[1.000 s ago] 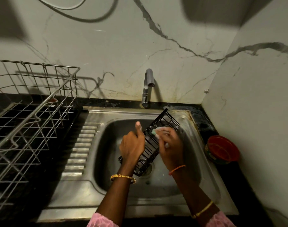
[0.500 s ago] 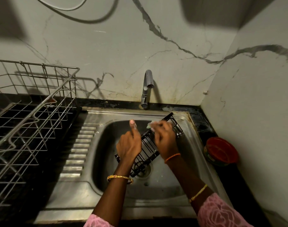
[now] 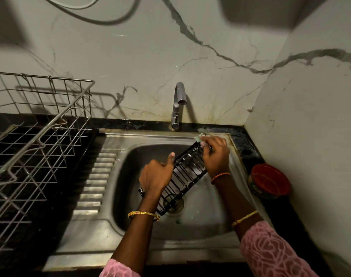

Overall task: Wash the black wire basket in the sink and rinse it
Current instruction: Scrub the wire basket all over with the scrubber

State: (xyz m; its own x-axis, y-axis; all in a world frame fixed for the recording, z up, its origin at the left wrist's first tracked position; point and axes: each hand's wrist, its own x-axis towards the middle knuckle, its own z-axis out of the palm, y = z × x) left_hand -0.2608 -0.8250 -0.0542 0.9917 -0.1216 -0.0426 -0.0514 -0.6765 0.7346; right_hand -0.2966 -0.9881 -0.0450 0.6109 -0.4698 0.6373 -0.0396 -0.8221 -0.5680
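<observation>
Pink sleeves (image 3: 270, 254) and bangled wrists reach forward over the sink (image 3: 130, 226). The left hand (image 3: 155, 174) grips the near left edge of the black basket (image 3: 182, 176), fingers curled round the wire, thumb raised. The basket lies tilted inside the bowl, its low end above the drain (image 3: 176, 204), its high end toward the far right corner. There the right hand (image 3: 215, 154) grips a pale green scrubber (image 3: 199, 137) against the basket's top end. A red-lidded tub (image 3: 270, 183) sits on the counter to the right, a wire rack (image 3: 36, 146) to the left. The tap (image 3: 177, 104) stands behind, at the wall.
</observation>
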